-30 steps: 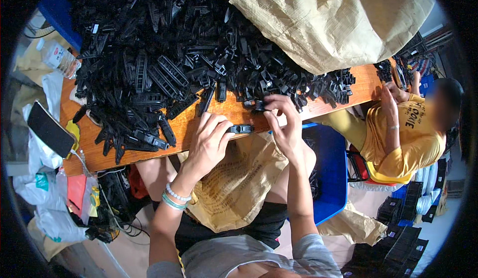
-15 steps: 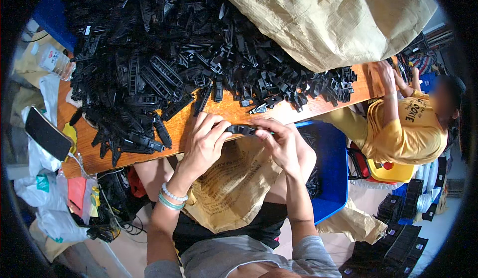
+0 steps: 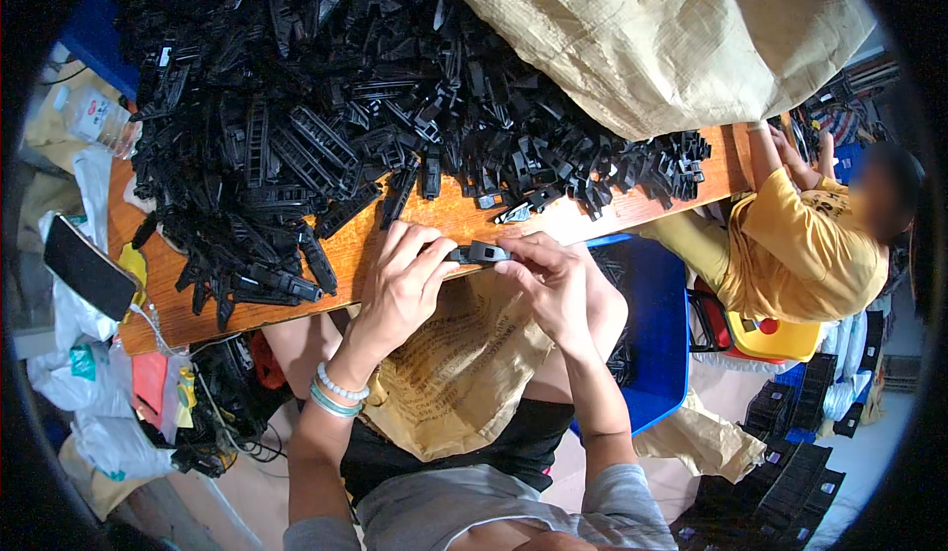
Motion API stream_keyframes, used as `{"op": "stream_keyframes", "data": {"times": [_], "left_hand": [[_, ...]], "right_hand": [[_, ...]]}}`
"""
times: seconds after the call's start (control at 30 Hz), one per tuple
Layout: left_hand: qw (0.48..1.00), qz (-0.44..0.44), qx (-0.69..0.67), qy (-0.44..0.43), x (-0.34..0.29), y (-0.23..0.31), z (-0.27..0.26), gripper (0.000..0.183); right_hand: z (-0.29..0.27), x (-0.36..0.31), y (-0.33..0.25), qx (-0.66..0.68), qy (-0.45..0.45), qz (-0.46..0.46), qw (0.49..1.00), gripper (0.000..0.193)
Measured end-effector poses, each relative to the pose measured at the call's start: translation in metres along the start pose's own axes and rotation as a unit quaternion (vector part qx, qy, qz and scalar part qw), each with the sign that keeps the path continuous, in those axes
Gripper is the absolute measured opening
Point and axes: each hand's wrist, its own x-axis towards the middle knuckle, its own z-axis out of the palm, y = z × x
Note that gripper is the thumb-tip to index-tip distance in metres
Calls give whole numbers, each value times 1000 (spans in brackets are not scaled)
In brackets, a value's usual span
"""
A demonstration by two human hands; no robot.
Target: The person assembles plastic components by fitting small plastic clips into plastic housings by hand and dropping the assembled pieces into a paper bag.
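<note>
Over the near edge of the wooden table, my two hands hold a small black plastic part between them. My left hand pinches its left end, the fingers curled so that this end is partly hidden. The thumb and fingers of my right hand close on the other end. A large heap of black plastic parts covers the table beyond my hands, a few loose ones lying close to my fingertips. Across my lap, below the hands, lies a tan printed sack.
A big beige sack lies over the heap at far right. Beside my right leg stands a blue bin. A phone-like black slab and a plastic bottle are at left. Another person in a yellow shirt sits at right.
The black part has turned slightly between my fingers, showing more of its upper face. My right thumb has shifted a little. The person at right has moved an arm and leaned.
</note>
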Motion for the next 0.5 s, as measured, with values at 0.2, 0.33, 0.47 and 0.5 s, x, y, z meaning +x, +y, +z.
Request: {"op": "stream_keyframes", "data": {"times": [0.2,0.33,0.47,0.5], "left_hand": [[1000,2,7,0,0,-2,-1,19],[1000,-1,1,0,1,1,1,20],[1000,13,20,-20,1,1,3,24],[999,16,26,-18,2,0,3,27]], "right_hand": [[-16,5,11,-103,-30,-56,993,29],[-12,10,7,-123,-45,-138,982,25],[1,11,17,-124,-37,-160,979,24],[1,11,18,-158,-16,-190,969,24]]}}
